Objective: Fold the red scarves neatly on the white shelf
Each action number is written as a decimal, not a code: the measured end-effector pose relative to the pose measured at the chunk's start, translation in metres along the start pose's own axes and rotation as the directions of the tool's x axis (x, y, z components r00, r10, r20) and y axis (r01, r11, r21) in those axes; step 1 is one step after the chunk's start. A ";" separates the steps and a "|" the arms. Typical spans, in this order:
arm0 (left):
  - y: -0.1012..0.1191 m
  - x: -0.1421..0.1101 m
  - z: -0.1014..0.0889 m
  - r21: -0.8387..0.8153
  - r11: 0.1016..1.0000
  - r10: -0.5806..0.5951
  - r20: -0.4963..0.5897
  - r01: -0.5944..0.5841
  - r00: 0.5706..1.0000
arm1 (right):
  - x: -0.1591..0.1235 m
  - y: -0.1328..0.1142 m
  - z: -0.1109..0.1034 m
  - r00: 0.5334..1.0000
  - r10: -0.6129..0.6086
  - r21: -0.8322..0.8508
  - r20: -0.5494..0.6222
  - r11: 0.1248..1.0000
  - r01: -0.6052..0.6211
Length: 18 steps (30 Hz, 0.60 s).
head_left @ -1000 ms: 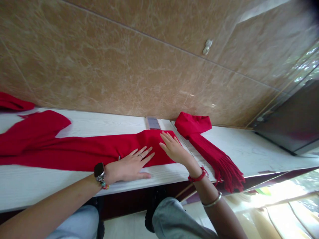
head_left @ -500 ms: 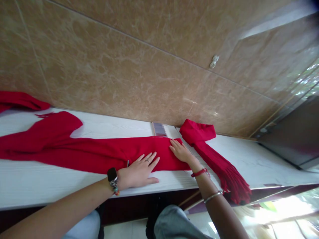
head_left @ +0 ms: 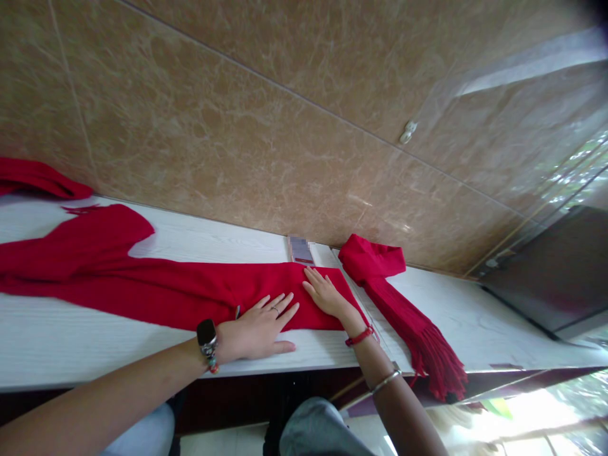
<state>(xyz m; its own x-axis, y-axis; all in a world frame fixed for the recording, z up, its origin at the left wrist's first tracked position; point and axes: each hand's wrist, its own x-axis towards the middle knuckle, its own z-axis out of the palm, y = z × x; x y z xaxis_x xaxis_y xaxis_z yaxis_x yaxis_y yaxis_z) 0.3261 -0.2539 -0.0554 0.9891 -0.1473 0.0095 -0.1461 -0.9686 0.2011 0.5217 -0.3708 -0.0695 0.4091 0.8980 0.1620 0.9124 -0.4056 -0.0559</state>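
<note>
A long red scarf (head_left: 180, 285) lies stretched along the white table, flat at its right end and bunched toward the left. My left hand (head_left: 261, 326) rests palm down on its near edge with fingers spread; the thumb reaches onto the bare tabletop. A small tag pokes out beside that wrist. My right hand (head_left: 327, 296) lies flat on the right part of the same scarf, fingers stretched toward the far edge. Just right of it is a second red scarf (head_left: 394, 310), its top folded over and its fringe hanging past the front edge.
Another folded red cloth (head_left: 42, 179) sits at the far left against the brown tiled wall (head_left: 228, 139). A phone-like flat object (head_left: 300, 249) lies behind the scarf. The white table (head_left: 118, 348) runs along the wall to a dark grey box-shaped thing (head_left: 546, 272) at the right.
My right hand has slid left across the scarf, away from its right end. My left hand stays on the near edge. The camera view has shifted slightly.
</note>
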 end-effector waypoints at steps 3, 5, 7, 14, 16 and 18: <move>0.001 0.000 -0.002 0.012 1.000 -0.005 0.033 0.005 0.999 | -0.009 0.016 -0.001 0.996 -0.015 -0.117 0.082 0.993 0.025; 0.001 0.001 -0.002 0.015 1.000 -0.013 0.048 0.012 0.999 | -0.016 0.031 -0.004 0.995 0.018 -0.183 0.103 0.983 0.001; 0.001 0.001 -0.003 0.014 1.000 -0.017 0.059 0.016 0.998 | -0.022 0.043 -0.008 0.990 0.099 -0.210 0.098 0.975 -0.076; 0.001 0.002 -0.003 0.025 1.000 -0.021 0.088 0.019 0.996 | -0.029 0.022 -0.016 0.948 0.239 -0.080 -0.211 0.962 -0.260; 0.001 0.002 -0.003 0.030 0.999 -0.022 0.086 0.020 0.996 | -0.030 0.002 -0.015 0.981 0.079 0.040 -0.178 0.997 -0.073; 0.000 0.002 -0.002 0.037 0.999 -0.024 0.084 0.020 0.996 | -0.032 -0.016 -0.013 0.991 -0.082 0.128 -0.104 0.987 0.095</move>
<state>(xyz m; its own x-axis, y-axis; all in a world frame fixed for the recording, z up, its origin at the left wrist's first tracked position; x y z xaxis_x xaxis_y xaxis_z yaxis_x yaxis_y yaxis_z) 0.3282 -0.2542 -0.0530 0.9870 -0.1407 -0.0775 -0.1265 -0.9782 0.1648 0.4937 -0.3957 -0.0607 0.3294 0.9055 0.2675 0.9415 -0.2934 -0.1660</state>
